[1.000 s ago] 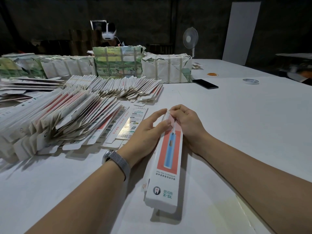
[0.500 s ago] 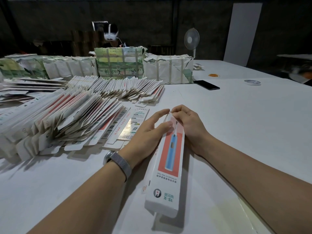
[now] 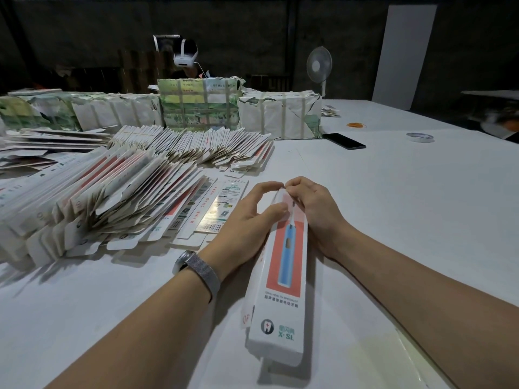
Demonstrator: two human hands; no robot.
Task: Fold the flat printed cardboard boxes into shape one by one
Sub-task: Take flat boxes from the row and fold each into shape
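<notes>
On a white tabletop [image 3: 393,206] in a dark-walled room, a toothbrush box [image 3: 283,279] lies lengthwise; left hand [image 3: 250,220] and right hand [image 3: 314,209] pinch its far end, fingers curled. Flat boxes [image 3: 112,197] fan out left.

Long white box [image 3: 283,279]: near end reads "X-SL" beside tooth logo with red cross; "QF" in red on side flap. Smaller print lines above logo too small to read.
</notes>
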